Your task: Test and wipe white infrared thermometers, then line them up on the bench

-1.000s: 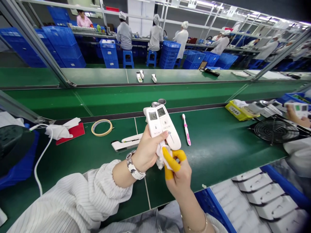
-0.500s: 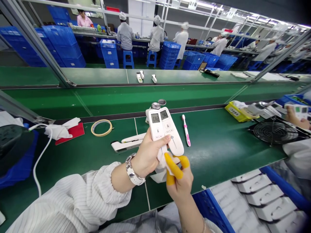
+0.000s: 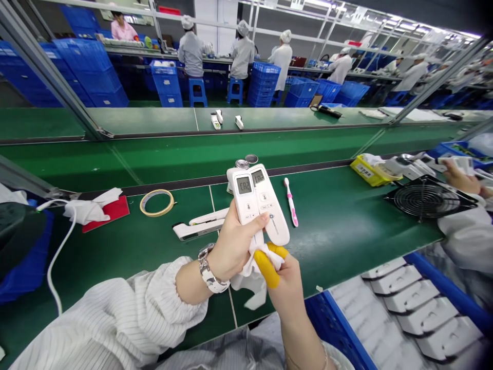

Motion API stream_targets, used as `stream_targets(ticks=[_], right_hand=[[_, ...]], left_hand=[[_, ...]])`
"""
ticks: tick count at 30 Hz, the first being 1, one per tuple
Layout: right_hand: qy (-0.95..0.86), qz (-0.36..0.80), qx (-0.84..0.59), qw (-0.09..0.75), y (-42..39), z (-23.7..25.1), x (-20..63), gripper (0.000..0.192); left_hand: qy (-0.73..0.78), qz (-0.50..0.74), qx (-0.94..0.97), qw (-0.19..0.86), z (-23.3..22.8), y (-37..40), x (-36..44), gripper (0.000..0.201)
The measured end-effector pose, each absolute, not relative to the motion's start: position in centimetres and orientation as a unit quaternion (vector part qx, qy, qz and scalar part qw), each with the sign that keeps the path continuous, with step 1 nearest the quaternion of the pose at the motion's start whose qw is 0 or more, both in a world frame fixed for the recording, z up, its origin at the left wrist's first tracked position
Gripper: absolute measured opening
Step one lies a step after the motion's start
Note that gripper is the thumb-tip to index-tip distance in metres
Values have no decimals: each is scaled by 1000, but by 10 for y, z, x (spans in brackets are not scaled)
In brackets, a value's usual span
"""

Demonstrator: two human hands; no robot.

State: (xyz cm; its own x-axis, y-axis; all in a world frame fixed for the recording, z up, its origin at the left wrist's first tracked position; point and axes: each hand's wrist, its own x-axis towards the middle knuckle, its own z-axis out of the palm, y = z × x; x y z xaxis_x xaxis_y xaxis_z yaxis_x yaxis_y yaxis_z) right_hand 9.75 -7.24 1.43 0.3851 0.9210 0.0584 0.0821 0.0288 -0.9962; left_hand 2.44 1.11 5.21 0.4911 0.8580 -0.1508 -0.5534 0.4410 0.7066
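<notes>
Two smooth white plastic thermometers (image 3: 256, 203), wedge-shaped with grey displays, clamped side by side in the left hand (image 3: 231, 246) above the green bench (image 3: 346, 226). Right hand (image 3: 283, 280), two yellow rubber finger cots, pinches one crumpled white cloth (image 3: 250, 280) against their lower ends.

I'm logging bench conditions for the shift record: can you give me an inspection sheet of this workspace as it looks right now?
Surface: green matte workbench, seamed, with a conveyor belt behind.
Job's things: two white handheld thermometers with lit grey displays, held side by side; crumpled white wiping cloth at their lower ends.
Clutter: ring of beige tape, pink-and-white toothbrush, white device lying flat, red pad, black round fan.
Grippers: left hand grips the thermometers; right hand, in yellow finger cots, pinches the cloth.
Cables: white cable at left.
Surroundings: blue crates; capped co-workers at far benches.
</notes>
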Motion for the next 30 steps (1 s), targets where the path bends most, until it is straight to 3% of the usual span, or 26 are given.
stream_targets(ticks=[4, 10, 13, 17, 22, 27, 30], right_hand=[[-465, 375, -592, 541, -69, 12, 99, 10], [-503, 258, -598, 568, -73, -8, 108, 29], [-496, 224, -624, 561, -75, -11, 112, 24], [-484, 92, -635, 595, -79, -10, 109, 6], [-531, 15, -574, 623, -80, -11, 100, 35], [-599, 5, -536, 595, -79, -12, 93, 38], [-551, 7, -548, 629, -75, -16, 90, 37]], left_hand=[[258, 433, 325, 800, 52, 4, 25, 40], [244, 423, 298, 820, 55, 8, 24, 38], [250, 414, 291, 825, 56, 11, 24, 39], [255, 415, 296, 822, 53, 11, 25, 40], [259, 434, 296, 810, 52, 12, 26, 39], [267, 439, 292, 806, 53, 10, 26, 38], [267, 436, 295, 807, 53, 7, 27, 36]])
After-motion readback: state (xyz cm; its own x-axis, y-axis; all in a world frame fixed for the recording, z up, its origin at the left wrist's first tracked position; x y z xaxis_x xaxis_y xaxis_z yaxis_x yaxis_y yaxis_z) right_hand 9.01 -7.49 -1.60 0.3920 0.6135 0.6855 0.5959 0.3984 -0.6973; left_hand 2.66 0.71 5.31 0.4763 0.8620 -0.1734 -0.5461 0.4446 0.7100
